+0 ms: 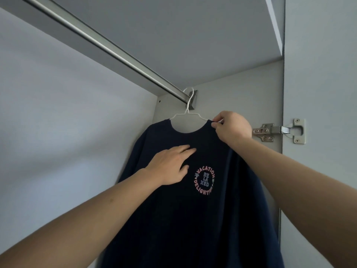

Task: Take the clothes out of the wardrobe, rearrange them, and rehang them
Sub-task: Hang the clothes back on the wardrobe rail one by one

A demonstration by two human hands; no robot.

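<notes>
Navy cotton T-shirt, chest print reading "VACATION / RELAXED / DELIGHT…", hangs on a white wire hanger hooked over the silver metal wardrobe rail above both hands. Left hand lies flat, fingers straight, on the chest beside the print; right hand pinches the collar at the hanger's arm. Steel door hinge just right of the right hand.

The navy T-shirt runs off the frame's edge at 6 o'clock with its hem unseen, its fabric hides the white hanger's shoulders, the rail is cut off at 11 o'clock, and both forearms leave the frame at the bottom corners.
</notes>
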